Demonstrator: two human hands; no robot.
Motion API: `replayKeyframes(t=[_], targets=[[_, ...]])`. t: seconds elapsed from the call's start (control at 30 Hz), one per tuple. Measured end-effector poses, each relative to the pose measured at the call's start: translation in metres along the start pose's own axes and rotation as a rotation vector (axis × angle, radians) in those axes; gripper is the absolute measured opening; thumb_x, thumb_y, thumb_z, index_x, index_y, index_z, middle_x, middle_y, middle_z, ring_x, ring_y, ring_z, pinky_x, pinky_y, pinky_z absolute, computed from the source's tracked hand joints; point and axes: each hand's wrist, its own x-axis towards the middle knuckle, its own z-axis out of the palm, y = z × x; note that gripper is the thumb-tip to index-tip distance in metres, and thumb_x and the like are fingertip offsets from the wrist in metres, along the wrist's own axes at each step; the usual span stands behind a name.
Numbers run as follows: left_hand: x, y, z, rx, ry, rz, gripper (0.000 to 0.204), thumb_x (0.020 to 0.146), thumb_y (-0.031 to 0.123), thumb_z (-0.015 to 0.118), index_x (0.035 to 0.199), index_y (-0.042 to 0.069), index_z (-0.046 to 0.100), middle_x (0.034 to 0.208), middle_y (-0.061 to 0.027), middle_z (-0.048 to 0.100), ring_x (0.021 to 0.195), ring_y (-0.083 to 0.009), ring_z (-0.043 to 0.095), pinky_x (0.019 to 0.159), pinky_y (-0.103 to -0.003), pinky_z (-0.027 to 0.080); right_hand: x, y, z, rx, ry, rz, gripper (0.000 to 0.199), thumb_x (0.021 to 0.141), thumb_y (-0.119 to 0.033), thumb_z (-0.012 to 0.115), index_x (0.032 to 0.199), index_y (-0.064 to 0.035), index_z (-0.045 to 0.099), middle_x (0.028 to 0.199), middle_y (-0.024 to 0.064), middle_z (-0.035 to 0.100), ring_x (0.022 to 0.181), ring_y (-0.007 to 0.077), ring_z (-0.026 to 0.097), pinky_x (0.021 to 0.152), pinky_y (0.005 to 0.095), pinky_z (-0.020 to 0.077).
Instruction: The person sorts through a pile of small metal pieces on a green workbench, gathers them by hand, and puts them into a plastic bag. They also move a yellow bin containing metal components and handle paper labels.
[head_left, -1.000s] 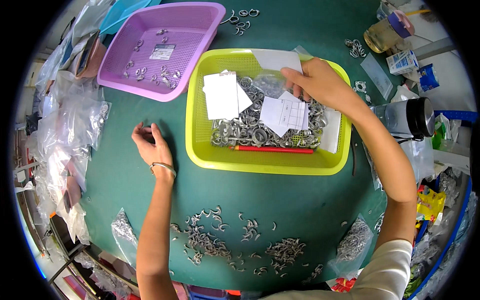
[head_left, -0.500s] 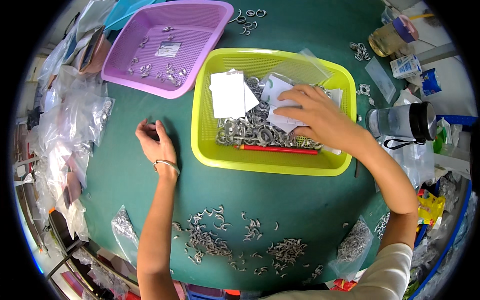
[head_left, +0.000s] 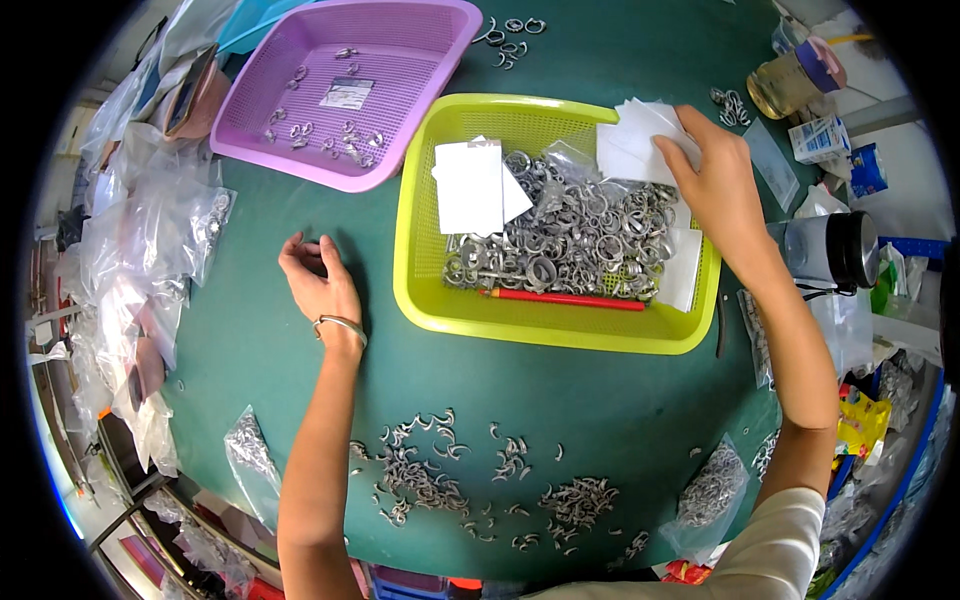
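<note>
My right hand (head_left: pixel 712 175) grips several white paper slips (head_left: pixel 636 142) over the back right corner of a yellow-green basket (head_left: pixel 540 333). In the basket lies a heap of silvery metal rings (head_left: pixel 600 225), with a red pencil (head_left: pixel 570 299) along its near side. More white cards (head_left: pixel 468 190) rest on the heap at the left, and others (head_left: pixel 680 270) lean at the right wall. My left hand (head_left: pixel 322 280), a bangle (head_left: pixel 340 327) on its wrist, rests on the green table left of the basket. Its fingers are loosely curled, and the palm side is partly hidden.
Behind on the left stands a purple basket (head_left: pixel 225 130) with a few rings. Small curved metal pieces (head_left: pixel 578 502) lie in piles near me, between two filled plastic bags (head_left: pixel 712 490). On the right are a water bottle (head_left: pixel 825 248) and a jar (head_left: pixel 790 85). Plastic bags crowd the left edge.
My right hand has lifted the paper slips off the ring heap and moved up and right with them, uncovering more rings. My left hand has stayed nearly in place.
</note>
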Motion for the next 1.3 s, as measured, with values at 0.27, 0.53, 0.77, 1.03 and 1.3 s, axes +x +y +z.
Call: replayKeyframes(t=[0.27,0.53,0.77,1.03,1.3], targets=[[0.000,0.000,0.001,0.004,0.005,0.007,0.035,0.089,0.018,0.059,0.116,-0.001,0.048,0.081,-0.0050,0.054,0.072,-0.0148,0.051,0.071,-0.030,0.045,-0.013,-0.008,-0.001,-0.053,-0.023,-0.049,0.034,0.079,-0.001,0.062,0.112,-0.0050,0.053,0.093,0.0160,0.063,0.082,0.0370,0.061,0.068,0.0446,0.0491],[-0.001,0.000,0.001,0.004,0.001,0.016,0.035,0.090,0.020,0.059,0.116,-0.001,0.048,0.083,-0.0049,0.053,0.074,-0.0143,0.049,0.072,-0.029,0.043,-0.016,-0.007,0.008,-0.140,0.005,-0.150,0.054,0.070,-0.002,0.072,0.119,-0.0033,0.051,0.104,0.0133,0.058,0.097,0.0344,0.053,0.081,0.0415,0.0453],[0.000,0.000,0.001,0.021,0.013,0.025,0.036,0.088,0.019,0.060,0.115,-0.001,0.048,0.082,-0.0055,0.054,0.072,-0.0160,0.051,0.072,-0.031,0.045,-0.006,0.003,0.016,-0.209,0.117,-0.230,0.044,0.067,-0.002,0.073,0.108,-0.0018,0.055,0.102,0.0110,0.057,0.095,0.0328,0.051,0.078,0.0388,0.0404],[0.000,0.000,0.001,0.000,-0.007,-0.011,0.036,0.086,0.019,0.061,0.114,-0.001,0.049,0.084,-0.0065,0.052,0.075,-0.0182,0.051,0.073,-0.033,0.045,-0.022,-0.007,0.009,0.052,0.064,-0.262,0.018,0.073,0.002,0.063,0.090,-0.0011,0.057,0.089,0.0147,0.058,0.080,0.0348,0.057,0.074,0.0412,0.0441],[-0.002,0.001,-0.001,0.033,0.004,-0.028,0.037,0.086,0.021,0.061,0.114,0.001,0.049,0.088,-0.0067,0.052,0.079,-0.0203,0.051,0.074,-0.034,0.045,-0.043,-0.053,-0.022,0.082,-0.531,-0.314,0.050,0.071,-0.006,0.070,0.118,-0.0040,0.052,0.114,0.0149,0.052,0.110,0.0371,0.048,0.095,0.0425,0.0396]])
